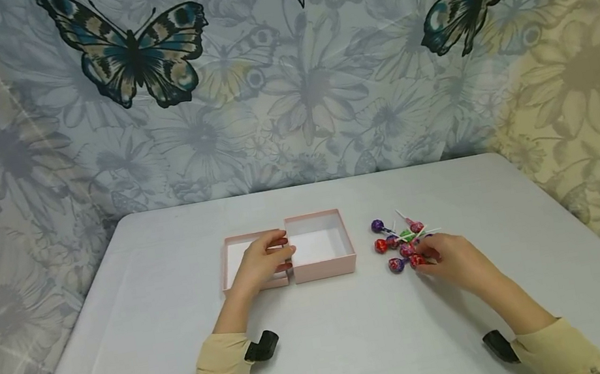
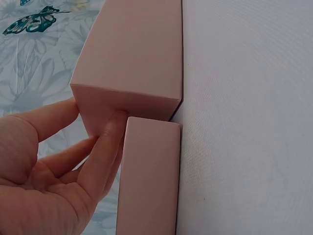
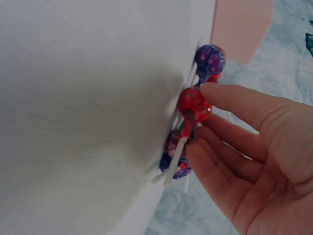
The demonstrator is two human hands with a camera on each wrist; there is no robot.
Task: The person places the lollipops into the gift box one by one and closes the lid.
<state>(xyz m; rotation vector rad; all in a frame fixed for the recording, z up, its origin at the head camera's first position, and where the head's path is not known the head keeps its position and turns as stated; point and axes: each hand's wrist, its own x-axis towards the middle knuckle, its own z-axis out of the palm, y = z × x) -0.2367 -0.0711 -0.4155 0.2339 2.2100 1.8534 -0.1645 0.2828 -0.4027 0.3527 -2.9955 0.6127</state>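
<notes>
Head view: The box point(image 1: 324, 269) and the low box point(image 1: 276, 283) are set side by side on the table point(image 1: 338, 346). The box's left wall is touched by the left hand point(image 1: 261, 261). Lollipops point(image 1: 396, 265) are grouped to the right, apart from the box; the right hand point(image 1: 451, 257) is positioned at their near edge.

Left wrist view: Thumb and fingers are spread against the box (thumb at its edge).

Right wrist view: A red lollipop point(image 3: 191, 101) is pinched between thumb and fingers.

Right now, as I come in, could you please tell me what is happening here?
A person's left hand touches the deeper pink box, which stands open beside a shallower pink box. The right hand has thumb and fingers around a red lollipop in a loose cluster of wrapped lollipops on the white table. No lollipop shows in the deeper box.
</notes>
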